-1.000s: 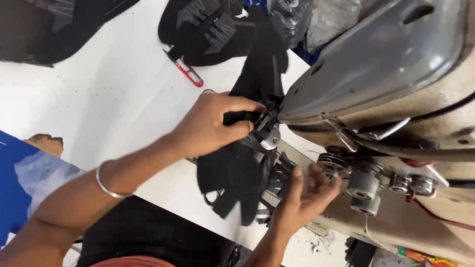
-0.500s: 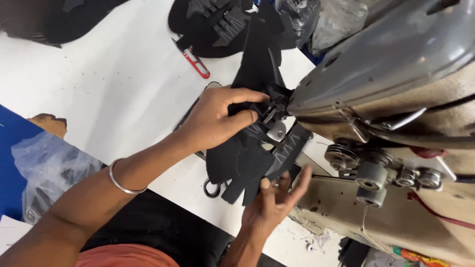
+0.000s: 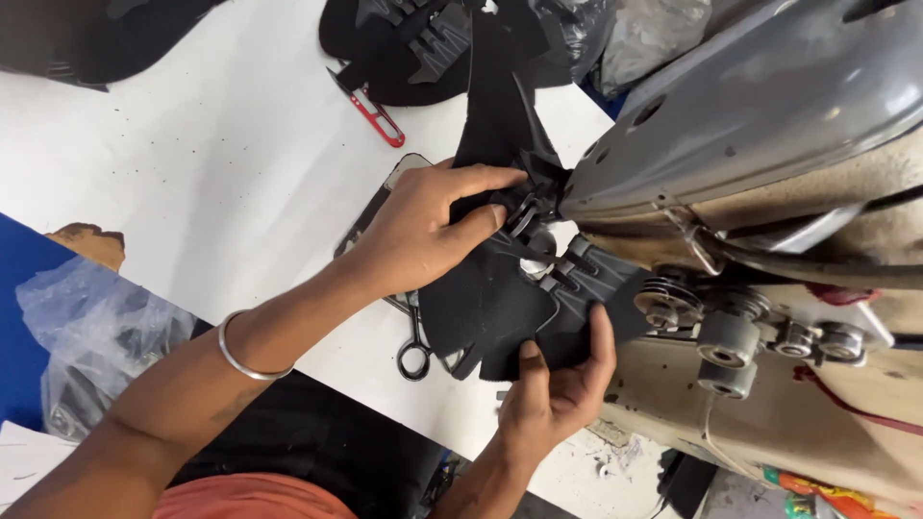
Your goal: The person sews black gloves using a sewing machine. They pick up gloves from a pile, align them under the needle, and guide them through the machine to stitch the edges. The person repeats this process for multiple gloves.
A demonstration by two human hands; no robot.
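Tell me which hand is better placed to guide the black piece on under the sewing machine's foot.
Probably the left hand: its fingertips already pinch the black piece right at the sewing machine foot. The right hand grips the piece's near lower edge, farther from the foot, better suited to supporting.

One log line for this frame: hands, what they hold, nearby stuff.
left hand: presses black piece at sewing machine | right hand: grips piece's lower edge | scissors on white table

Bare forearms, silver bangle [image 3: 252, 354] on left wrist.
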